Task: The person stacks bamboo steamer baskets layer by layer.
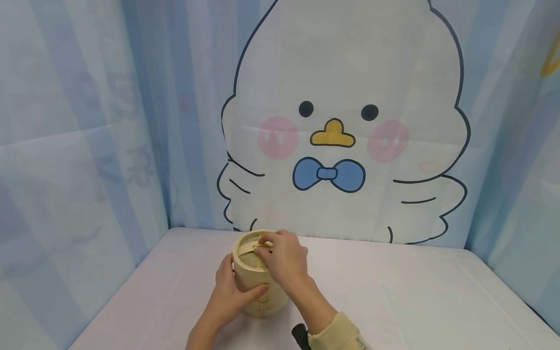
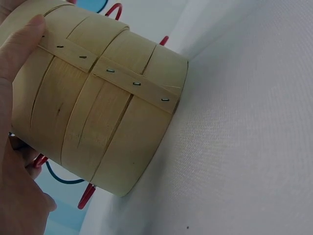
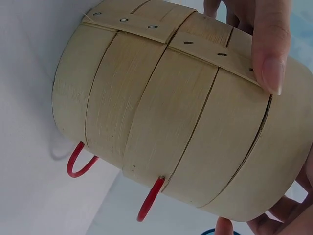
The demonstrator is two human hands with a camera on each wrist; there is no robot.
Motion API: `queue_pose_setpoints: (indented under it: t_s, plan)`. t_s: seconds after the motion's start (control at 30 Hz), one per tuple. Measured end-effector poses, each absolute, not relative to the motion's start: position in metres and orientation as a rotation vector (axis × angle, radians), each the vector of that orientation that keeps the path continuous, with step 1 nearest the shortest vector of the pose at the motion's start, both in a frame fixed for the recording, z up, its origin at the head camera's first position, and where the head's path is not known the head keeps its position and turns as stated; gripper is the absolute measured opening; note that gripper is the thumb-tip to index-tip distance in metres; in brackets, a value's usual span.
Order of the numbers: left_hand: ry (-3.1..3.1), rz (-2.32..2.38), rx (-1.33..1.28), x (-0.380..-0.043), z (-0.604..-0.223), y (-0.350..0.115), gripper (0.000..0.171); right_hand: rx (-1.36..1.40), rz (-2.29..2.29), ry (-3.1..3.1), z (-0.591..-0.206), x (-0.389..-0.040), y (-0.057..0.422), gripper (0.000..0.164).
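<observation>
A round bamboo steamer (image 1: pixel 264 304) with stacked tiers stands upright on the table, its lid (image 1: pixel 250 263) on top. My left hand (image 1: pixel 227 294) grips its side, the thumb across the front near the lid's lower edge. My right hand (image 1: pixel 286 256) pinches the strip across the lid's top; its fingertips are partly hidden. In the left wrist view, staples run down the steamer's overlapping seam (image 2: pixel 129 81). Red loops (image 3: pixel 150 199) stick out from the tiers in the right wrist view.
A white-covered table (image 1: pixel 407 296) lies under the steamer. Behind it hangs a striped blue curtain (image 1: pixel 201 121) with a large cartoon bird (image 1: pixel 341 73). A black object (image 1: pixel 300 335) sits at the right sleeve (image 1: pixel 337 333).
</observation>
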State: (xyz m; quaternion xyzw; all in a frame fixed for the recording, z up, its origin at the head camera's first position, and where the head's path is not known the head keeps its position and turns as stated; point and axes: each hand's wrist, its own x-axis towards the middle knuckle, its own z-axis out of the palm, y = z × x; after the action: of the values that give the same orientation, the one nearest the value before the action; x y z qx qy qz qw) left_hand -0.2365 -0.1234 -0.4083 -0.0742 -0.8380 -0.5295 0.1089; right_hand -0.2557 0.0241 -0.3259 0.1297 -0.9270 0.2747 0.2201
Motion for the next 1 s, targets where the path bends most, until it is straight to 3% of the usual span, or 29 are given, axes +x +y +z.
queue_pose_setpoints:
  t_s: [1.0]
  plan:
    - [-2.497,-1.518,-0.173,-0.236,-0.4081,-0.1215,0.117,0.383,0.803,-2.582,-0.3264,-0.2506,0.0277,0.015]
